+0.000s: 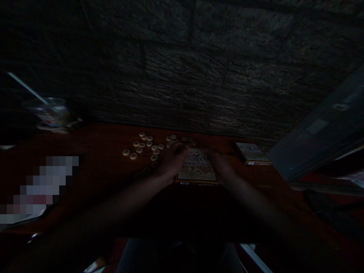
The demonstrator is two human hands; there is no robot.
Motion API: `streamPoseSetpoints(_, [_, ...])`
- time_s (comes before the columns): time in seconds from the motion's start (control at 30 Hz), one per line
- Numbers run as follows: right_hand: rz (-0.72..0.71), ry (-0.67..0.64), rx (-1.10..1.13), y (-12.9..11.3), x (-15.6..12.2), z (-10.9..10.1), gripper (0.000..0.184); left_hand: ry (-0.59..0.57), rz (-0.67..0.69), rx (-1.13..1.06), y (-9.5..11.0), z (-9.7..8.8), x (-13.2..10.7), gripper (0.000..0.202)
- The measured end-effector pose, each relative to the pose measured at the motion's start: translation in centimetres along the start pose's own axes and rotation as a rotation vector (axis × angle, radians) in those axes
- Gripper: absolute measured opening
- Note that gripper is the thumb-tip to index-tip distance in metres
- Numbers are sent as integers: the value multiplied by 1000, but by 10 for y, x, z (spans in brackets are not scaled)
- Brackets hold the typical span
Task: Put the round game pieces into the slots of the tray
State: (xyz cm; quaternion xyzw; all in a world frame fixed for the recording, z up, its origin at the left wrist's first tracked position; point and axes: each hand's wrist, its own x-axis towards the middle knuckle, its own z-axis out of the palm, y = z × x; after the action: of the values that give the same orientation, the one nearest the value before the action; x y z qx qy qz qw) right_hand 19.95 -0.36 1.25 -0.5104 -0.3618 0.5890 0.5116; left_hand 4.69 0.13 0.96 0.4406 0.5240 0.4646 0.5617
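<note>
A flat printed game box (196, 168) lies on the dark red table (99, 170) in front of me. My left hand (174, 159) grips the box's left edge, fingers curled over its far corner. My right hand (219, 161) holds the right edge the same way. Several round pale game pieces (148, 146) lie scattered on the table just left of and behind the box, close to my left hand.
A second, similar box (252, 153) lies to the right. A clear plastic cup with a straw (49, 112) stands at the far left. A dark brick wall (182, 68) rises behind the table. A grey slanted panel (321, 129) stands at right.
</note>
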Motion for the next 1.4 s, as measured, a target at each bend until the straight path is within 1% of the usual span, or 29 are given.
streamPoseSetpoints(0.1, [24,-35,-7,1,-2,1,35,18,8,9,0,0,-2,15])
streamPoseSetpoints(0.2, [34,-34,-4,3,-7,4,42,41,45,41,1,-2,-1,18])
streamPoseSetpoints(0.33, [-34,-51,-3,3,-13,8,44,53,62,60,1,-5,0,21])
streamPoseSetpoints(0.4, [-54,-40,3,1,-14,8,46,14,35,5,2,-4,0,20])
streamPoseSetpoints(0.47, [-62,-15,1,-1,-14,6,48,-51,33,-52,3,-2,-2,20])
streamPoseSetpoints(0.57, [-102,19,-22,-2,-12,4,45,-130,68,-72,5,-1,-8,29])
streamPoseSetpoints(0.67, [-162,57,-26,-1,-10,3,44,-203,22,-75,5,-1,-13,37])
streamPoseSetpoints(0.73, [-181,71,-19,-1,-10,3,48,-219,19,-73,4,-1,-14,40])
streamPoseSetpoints(0.83, [-151,61,-9,-2,-13,5,52,-186,65,-88,2,-2,-12,45])
streamPoseSetpoints(0.9, [-139,31,-20,-2,-16,5,51,-154,79,-101,0,-2,-9,49])
streamPoseSetpoints(0.97, [-159,-6,-94,-2,-19,4,51,-115,96,-98,-1,-3,-7,53])
streamPoseSetpoints(1.03, [-181,-38,-221,-2,-21,2,53,-85,122,-73,-1,-4,-6,56])
streamPoseSetpoints(1.1, [-165,-65,-327,-2,-24,0,54,-84,105,-44,1,-6,-7,54])
streamPoseSetpoints(1.17, [-152,-72,-351,-3,-25,-1,55,-133,30,-17,4,-8,-9,51])
streamPoseSetpoints(1.23, [-165,-65,-318,-4,-26,-1,60,-210,-37,-6,8,-9,-11,52])
streamPoseSetpoints(1.27, [-177,-61,-293,-4,-26,-1,64,-238,-43,-5,9,-10,-12,53])
streamPoseSetpoints(1.33, [-193,-50,-249,-4,-27,0,75,-248,-11,-3,11,-10,-13,56])
streamPoseSetpoints(1.4, [-209,-42,-229,-4,-27,1,85,-230,21,0,11,-10,-13,60])
